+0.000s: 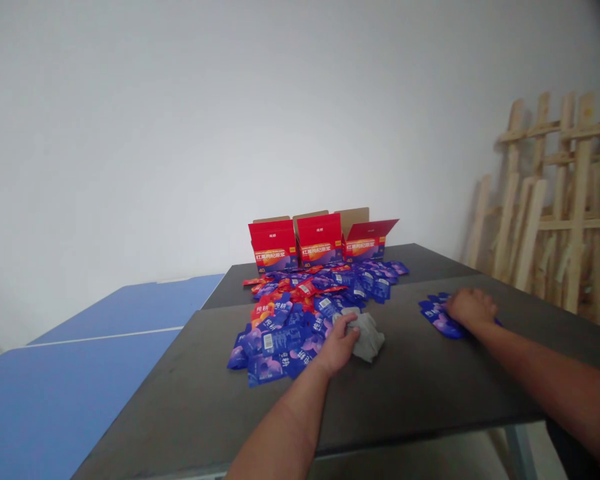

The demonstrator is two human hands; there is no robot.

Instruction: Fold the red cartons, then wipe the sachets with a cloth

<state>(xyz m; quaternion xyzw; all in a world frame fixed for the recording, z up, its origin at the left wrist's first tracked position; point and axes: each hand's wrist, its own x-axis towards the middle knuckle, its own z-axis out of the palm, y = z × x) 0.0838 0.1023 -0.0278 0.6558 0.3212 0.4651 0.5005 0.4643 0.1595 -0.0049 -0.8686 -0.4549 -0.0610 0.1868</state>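
My left hand (339,345) grips a crumpled grey cloth (369,337) at the near right edge of a heap of drink pouches. Closest to that hand are blue pouches (280,340) with purple berry prints, lying flat and overlapping. Red pouches (306,291) are mixed in farther back. Off to the right, my right hand (473,307) is closed over a small separate group of blue pouches (443,320). Its fingertips are partly hidden, and part of the pouches lies under the hand.
Three red cartons (320,243) with raised flaps stand in a row behind the heap on the dark table (180,400). A blue table-tennis table (105,373) adjoins on the left. Wooden easel-like frames (577,200) lean against the wall at right.
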